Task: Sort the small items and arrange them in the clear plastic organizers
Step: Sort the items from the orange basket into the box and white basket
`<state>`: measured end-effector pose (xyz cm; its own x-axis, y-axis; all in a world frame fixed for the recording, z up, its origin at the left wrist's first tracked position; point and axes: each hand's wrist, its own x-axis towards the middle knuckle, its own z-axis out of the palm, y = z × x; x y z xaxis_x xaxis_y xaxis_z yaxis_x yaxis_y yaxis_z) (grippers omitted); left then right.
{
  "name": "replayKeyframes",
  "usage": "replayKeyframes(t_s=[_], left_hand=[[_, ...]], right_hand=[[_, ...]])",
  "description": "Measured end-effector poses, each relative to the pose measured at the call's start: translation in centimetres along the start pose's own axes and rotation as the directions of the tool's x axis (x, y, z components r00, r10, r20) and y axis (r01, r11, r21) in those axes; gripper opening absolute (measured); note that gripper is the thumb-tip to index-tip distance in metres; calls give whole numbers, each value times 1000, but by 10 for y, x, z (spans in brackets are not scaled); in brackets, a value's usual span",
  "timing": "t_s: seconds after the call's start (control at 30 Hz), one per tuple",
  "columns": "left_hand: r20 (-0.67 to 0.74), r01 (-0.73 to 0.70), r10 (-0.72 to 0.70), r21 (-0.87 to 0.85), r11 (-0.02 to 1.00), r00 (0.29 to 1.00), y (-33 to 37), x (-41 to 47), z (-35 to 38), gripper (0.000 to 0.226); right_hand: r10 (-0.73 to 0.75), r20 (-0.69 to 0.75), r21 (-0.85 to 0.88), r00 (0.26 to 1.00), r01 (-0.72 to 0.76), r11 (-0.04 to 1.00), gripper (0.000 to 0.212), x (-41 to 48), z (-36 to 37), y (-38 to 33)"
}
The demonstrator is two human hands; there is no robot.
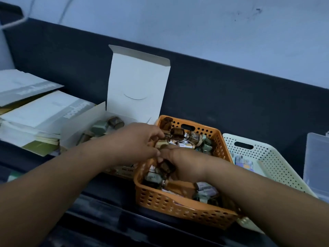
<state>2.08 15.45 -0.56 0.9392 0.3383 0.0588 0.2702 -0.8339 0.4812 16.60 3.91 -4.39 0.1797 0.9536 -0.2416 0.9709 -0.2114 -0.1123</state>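
Observation:
An orange perforated basket (178, 209) sits in the middle, filled with several small brown glass bottles (178, 133) and tiny cartons. My left hand (137, 141) reaches over the basket's left rim and pinches a small beige-capped bottle (161, 144). My right hand (185, 163) lies inside the basket with fingers curled round a dark brown bottle (167, 166). Left of the basket stands an open white cardboard box (137, 82), its lid upright, with a few similar bottles (106, 124) inside. A clear plastic organizer (316, 163) shows at the right edge.
A cream perforated basket (270, 163) with small packets stands right of the orange one. Stacks of white booklets and papers (35, 111) lie at the left. Everything rests on a dark surface against a dark panel and pale wall.

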Motion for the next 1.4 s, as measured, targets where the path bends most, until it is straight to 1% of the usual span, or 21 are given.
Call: replayKeyframes(t_s=[0.07, 0.1, 0.2, 0.27, 0.37, 0.5, 0.6, 0.67, 0.73, 0.87, 0.93, 0.97, 1.03, 1.1, 1.17, 1.23, 1.3, 1.4], left_hand=[[41, -29, 28, 44, 999, 999, 9, -8, -1, 43], [84, -53, 47, 64, 997, 995, 14, -10, -1, 44], [285, -122, 74, 155, 980, 956, 30, -12, 4, 50], [403, -148, 43, 235, 960, 914, 36, -7, 9, 51], [526, -128, -56, 308, 943, 848, 42, 4, 16, 47], [594, -120, -129, 361, 925, 794, 45, 15, 24, 39], [598, -124, -137, 373, 919, 789, 47, 18, 27, 33], [590, -131, -121, 367, 921, 798, 45, 17, 27, 30], [563, -131, -92, 344, 930, 821, 41, 15, 26, 30], [513, -161, -8, 285, 945, 859, 34, 11, 27, 25], [484, -193, 38, 273, 942, 874, 32, 9, 27, 24], [448, -202, 69, 256, 945, 891, 30, 8, 25, 24], [313, -197, 124, 214, 957, 942, 27, 4, 14, 24], [121, -174, 154, 172, 970, 981, 20, -1, -7, 22], [-57, -95, 101, 103, 990, 993, 7, -6, -31, 21], [-194, -7, 27, 107, 994, 981, -15, -10, -50, 21], [-264, 96, -48, 172, 980, 963, -39, -11, -57, 22], [-282, 210, -140, 235, 949, 949, -69, -14, -53, 24]], right_hand=[[59, -24, 2, 998, -59, 998, 40, -8, -5, 9], [101, -44, 11, 994, -101, 995, 36, -13, -7, 14], [191, -127, 51, 973, -186, 981, 35, -26, -16, 27], [214, -172, 107, 962, -198, 974, 36, -32, -19, 32], [225, -188, 171, 956, -193, 966, 36, -41, -20, 34], [247, -172, 274, 954, -194, 942, 39, -51, -17, 36], [253, -189, 303, 949, -189, 934, 47, -55, -15, 38], [259, -202, 303, 944, -191, 934, 52, -56, -16, 38], [261, -223, 281, 939, -195, 940, 50, -56, -18, 37], [259, -251, 257, 933, -194, 947, 39, -49, -25, 34], [258, -267, 247, 928, -193, 950, 38, -45, -30, 32], [254, -283, 238, 925, -189, 953, 39, -43, -32, 30], [242, -331, 225, 912, -172, 959, 41, -37, -38, 25], [215, -390, 205, 895, -143, 968, 43, -30, -44, 20], [187, -433, 207, 882, -105, 973, 45, -19, -51, 11], [153, -458, 217, 876, -56, 974, 46, -6, -58, -2], [111, -470, 200, 875, -16, 980, 50, 9, -63, -18], [47, -444, 108, 895, 1, 994, 54, 37, -64, -40]])
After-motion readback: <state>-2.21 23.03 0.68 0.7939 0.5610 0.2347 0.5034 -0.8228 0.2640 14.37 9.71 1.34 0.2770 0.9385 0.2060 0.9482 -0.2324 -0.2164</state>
